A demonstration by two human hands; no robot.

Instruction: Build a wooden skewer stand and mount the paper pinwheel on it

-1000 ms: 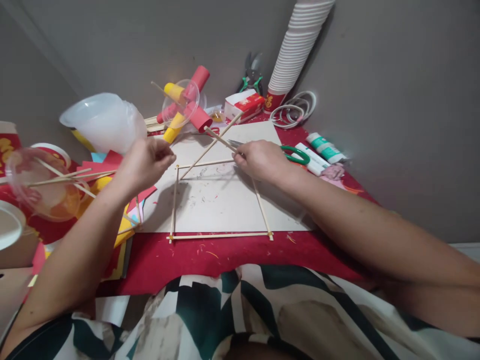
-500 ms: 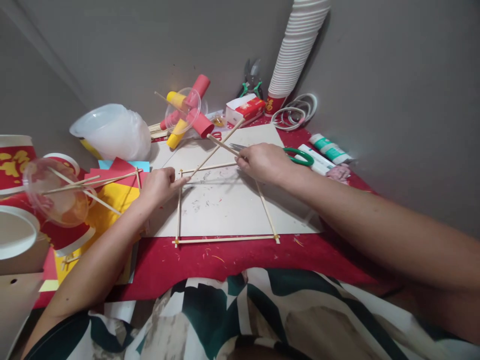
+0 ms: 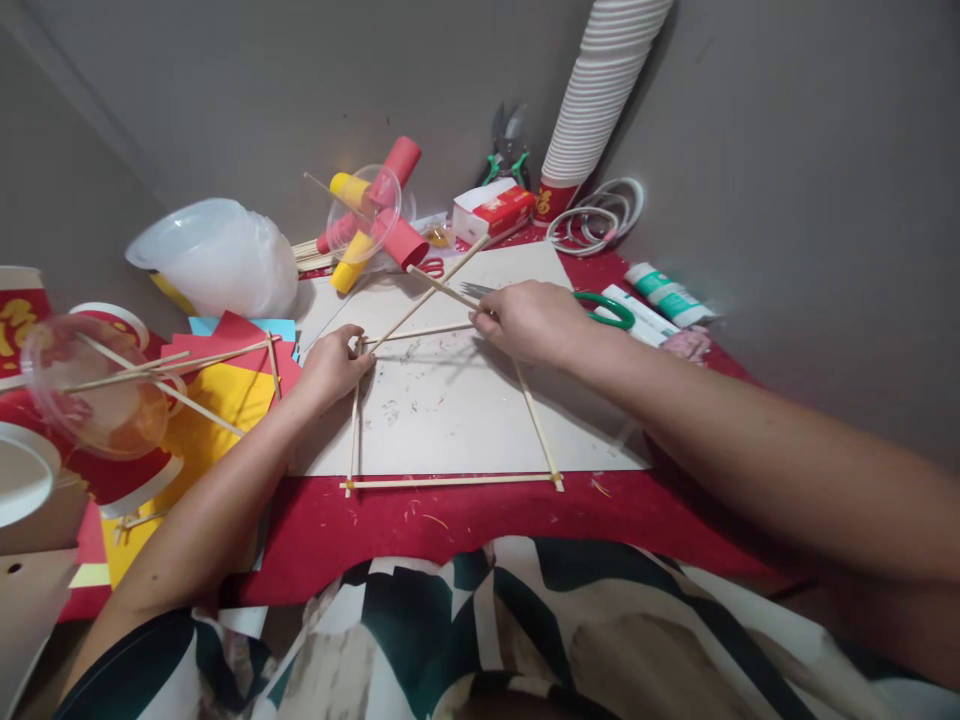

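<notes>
A four-sided frame of thin wooden sticks [image 3: 450, 482] has yellowish bindings at its near corners. Two more sticks rise from its far side and cross each other: a left slanting stick [image 3: 431, 294] and a right slanting stick [image 3: 442, 288]. At the far left corner, my left hand [image 3: 335, 368] is closed in a pinch around the joint where the sticks meet. My right hand [image 3: 531, 322] pinches the right slanting stick near the far right corner, hiding that corner. Just behind it lie green-handled scissors [image 3: 611, 308], partly covered by the hand.
A white board [image 3: 450, 420] lies on the red table cover [image 3: 420, 540]. Paper cups [image 3: 127, 480] and a stick piece with a plastic lid [image 3: 94, 385] stand left. Behind are a paper-tube pinwheel [image 3: 367, 215], a small box [image 3: 499, 208], pruners [image 3: 508, 150] and stacked cups [image 3: 600, 90].
My left hand's fingers have drawn back from the slanting stick and closed around the frame's far left corner. My right hand keeps its pinch. The whole view has shifted slightly.
</notes>
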